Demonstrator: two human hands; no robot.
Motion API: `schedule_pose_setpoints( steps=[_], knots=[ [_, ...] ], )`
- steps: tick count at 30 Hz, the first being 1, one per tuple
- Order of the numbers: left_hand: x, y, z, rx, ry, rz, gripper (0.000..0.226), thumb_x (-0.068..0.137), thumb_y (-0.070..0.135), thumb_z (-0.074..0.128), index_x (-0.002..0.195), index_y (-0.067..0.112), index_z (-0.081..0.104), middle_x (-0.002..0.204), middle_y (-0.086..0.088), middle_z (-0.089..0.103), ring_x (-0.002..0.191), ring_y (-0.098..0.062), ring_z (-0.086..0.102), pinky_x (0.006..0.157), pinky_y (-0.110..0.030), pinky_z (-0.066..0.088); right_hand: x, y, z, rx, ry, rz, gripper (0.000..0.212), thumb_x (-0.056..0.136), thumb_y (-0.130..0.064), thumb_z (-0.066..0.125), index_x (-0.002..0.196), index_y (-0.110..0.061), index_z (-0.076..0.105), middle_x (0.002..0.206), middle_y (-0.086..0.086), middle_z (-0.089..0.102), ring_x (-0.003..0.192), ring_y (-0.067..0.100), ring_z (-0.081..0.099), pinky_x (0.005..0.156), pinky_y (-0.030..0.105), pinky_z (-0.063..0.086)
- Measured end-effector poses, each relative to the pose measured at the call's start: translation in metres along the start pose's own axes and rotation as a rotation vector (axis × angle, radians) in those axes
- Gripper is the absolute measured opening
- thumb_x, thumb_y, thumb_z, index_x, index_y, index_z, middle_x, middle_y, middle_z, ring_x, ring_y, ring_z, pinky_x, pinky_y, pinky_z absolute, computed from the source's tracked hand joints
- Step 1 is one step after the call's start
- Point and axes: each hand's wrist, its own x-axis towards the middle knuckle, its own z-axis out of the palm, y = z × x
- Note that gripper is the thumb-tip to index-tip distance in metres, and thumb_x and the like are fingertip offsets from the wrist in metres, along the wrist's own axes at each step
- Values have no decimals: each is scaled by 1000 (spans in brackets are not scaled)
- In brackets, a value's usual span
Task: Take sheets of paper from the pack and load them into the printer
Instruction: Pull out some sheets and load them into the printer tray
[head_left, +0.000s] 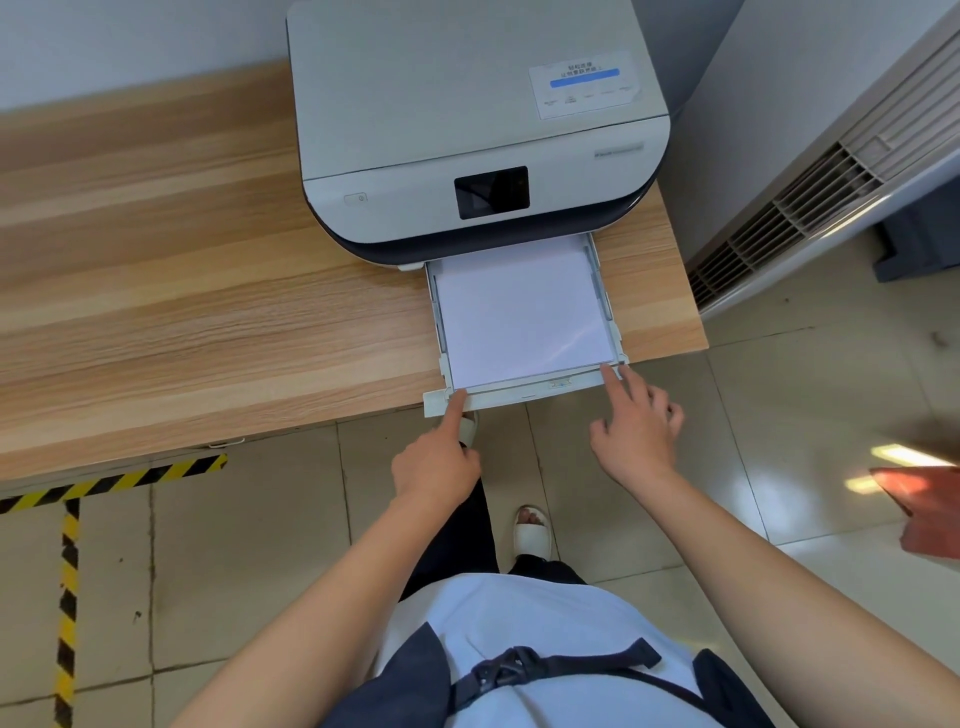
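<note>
Poking at the front corners of the pulled-out tray (524, 397) with one pointing finger each, left hand (435, 462) and right hand (636, 428) are sitting apart and gripping nothing. Paper (522, 314) is lying flat in the tray, sticking out of the printer (478, 124). Shoving unevenly is probably going to skew the tray or jam the sheets.

The printer (467, 130) is seen in pale grey with a dark navy base and a black screen (491, 192). White paper (522, 317) is held in an off-white tray (530, 392). The table (182, 260) is patterned in light wood grain, and yellow-and-black striped tape (111, 480) is laid on beige tiles (260, 545).
</note>
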Motion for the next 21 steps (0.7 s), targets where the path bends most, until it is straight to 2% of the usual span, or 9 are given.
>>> schedule_pose_setpoints(
  steps=[2,3,6,8,11,13,15,18,21],
  knots=[
    [1,-4,1,-110,8,-14,73,95,24,47,157,44,16,80,2,69,66,-17,59,55,-27,45,2,-1,-4,54,-2,13,69,85,-21,52,150,-27,33,156,-1,34,135,27,31,112,48,21],
    [2,-5,-1,-243,18,-24,67,95,22,48,156,41,27,83,1,70,71,-17,62,59,-27,49,4,-2,-7,117,10,32,64,85,-20,52,148,-26,39,153,-1,39,135,26,32,112,47,20],
    [8,-11,-11,-678,94,-45,49,96,13,53,141,32,54,92,-1,67,77,-8,61,59,-6,45,12,-7,-27,372,97,71,47,88,-14,52,134,-21,58,136,2,59,131,25,41,113,44,22],
    [18,-16,-26,-888,121,-87,42,96,11,57,134,27,60,96,-1,68,81,-10,63,67,-11,49,20,-10,-46,575,112,104,40,89,-10,52,126,-19,64,129,2,62,127,25,48,112,46,31],
    [38,-22,-53,-1205,60,-228,32,97,8,59,127,18,63,109,-8,74,95,-20,72,75,-27,58,42,-17,-69,875,72,178,40,89,-6,51,124,-15,65,127,1,64,120,18,54,106,40,44],
    [53,-22,-71,-1319,25,-264,28,98,7,59,125,13,64,117,-10,72,102,-25,73,86,-34,59,60,-21,-81,930,45,206,43,89,-4,49,128,-13,63,125,0,63,116,15,56,102,34,46],
    [66,-17,-84,-1350,-2,-247,24,99,9,58,123,13,65,121,-8,69,113,-24,68,98,-36,55,76,-26,-88,968,-2,227,46,91,-6,48,134,-15,59,130,0,60,116,15,54,97,32,45],
    [80,-4,-94,-1370,-47,-199,24,102,15,54,126,14,57,114,-2,67,120,-22,61,107,-34,46,96,-32,-92,1039,-85,261,51,92,-7,47,141,-20,51,139,-1,55,121,18,53,93,32,45],
    [90,9,-99,-1408,-110,-210,42,105,30,48,143,13,48,130,-5,62,124,-21,55,112,-35,40,111,-37,-92,1092,-140,277,54,91,-5,49,143,-20,48,140,1,54,118,19,54,94,34,47]
  ],
)
